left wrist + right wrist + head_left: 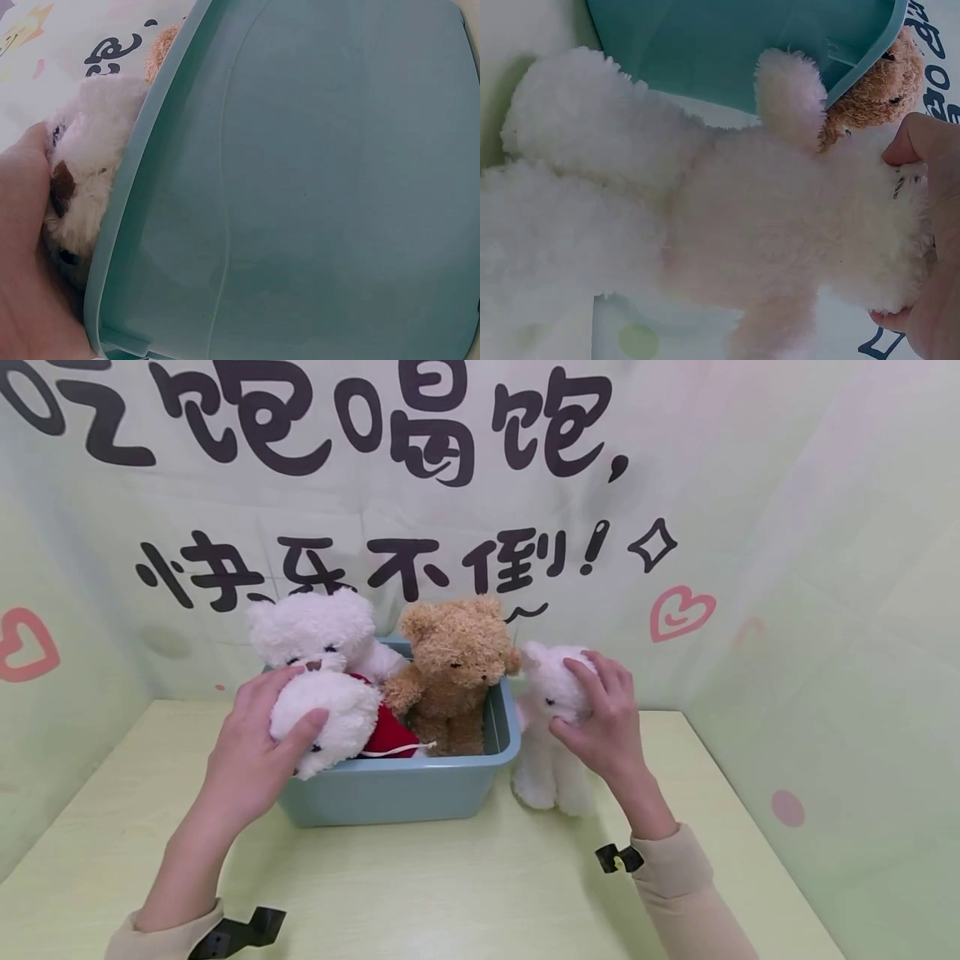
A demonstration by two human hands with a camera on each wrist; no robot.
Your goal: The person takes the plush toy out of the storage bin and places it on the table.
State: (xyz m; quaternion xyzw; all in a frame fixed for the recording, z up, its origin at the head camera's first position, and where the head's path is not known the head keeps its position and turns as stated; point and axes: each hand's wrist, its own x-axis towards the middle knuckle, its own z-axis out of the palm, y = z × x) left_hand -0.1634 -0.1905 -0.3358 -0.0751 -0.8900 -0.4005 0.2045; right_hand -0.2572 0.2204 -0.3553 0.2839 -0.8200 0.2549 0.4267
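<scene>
My left hand (pixel 255 743) grips the head of a white teddy bear (pixel 330 718) that wears a red garment and leans over the front left rim of the blue-green bin (pixel 397 793). Its dark eyes and brown nose show in the left wrist view, beside the bin's wall (pixel 315 180). On the right, my right hand (pixel 607 718) holds another white plush toy (pixel 551 760) by the head, upright just outside the bin's right side. Its legs hang down, and in the right wrist view its fluffy body (pixel 742 217) fills the middle.
Inside the bin sit a larger white bear (pixel 311 627) at the back left and a brown teddy bear (pixel 457 647) at the right. The bin stands on a pale wooden table (pixel 450 893). Behind it hangs a cloth (pixel 465 510) with large black characters.
</scene>
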